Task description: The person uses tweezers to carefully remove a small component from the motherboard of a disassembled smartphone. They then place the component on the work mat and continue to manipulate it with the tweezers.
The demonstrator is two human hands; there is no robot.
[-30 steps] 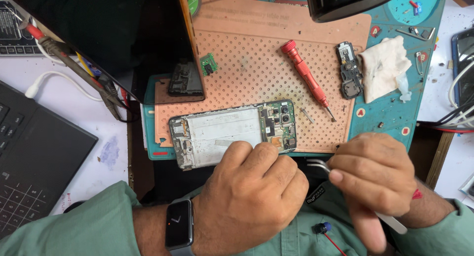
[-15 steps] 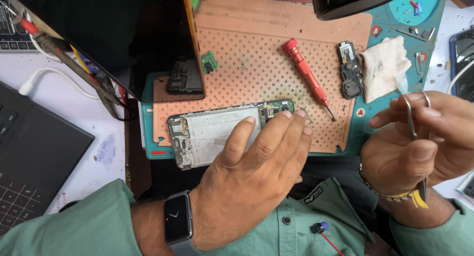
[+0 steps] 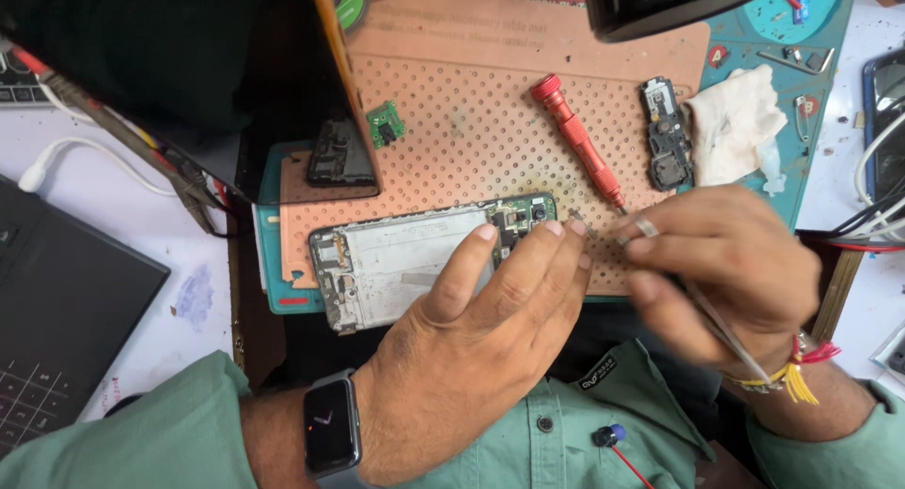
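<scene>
I see my left hand [image 3: 481, 348] lying flat, fingers spread, on the opened grey phone chassis [image 3: 415, 258] on the perforated orange mat [image 3: 452, 121]; my right hand [image 3: 731, 272] pinches slim metal tweezers [image 3: 603, 232] just beside it.

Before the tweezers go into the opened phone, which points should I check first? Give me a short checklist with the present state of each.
1. Opened phone frame without back cover lies flat on the perforated orange work mat: ok.
2. Left hand steadies the phone, fingers spread over its right end: ok.
3. Right hand grips the thin metal tweezers: ok.
4. Tweezer tips hold a part: cannot tell, blurred.
5. Red-handled screwdriver lies apart from the phone: ok.
6. Small green circuit board lies apart from both hands: ok.
</scene>
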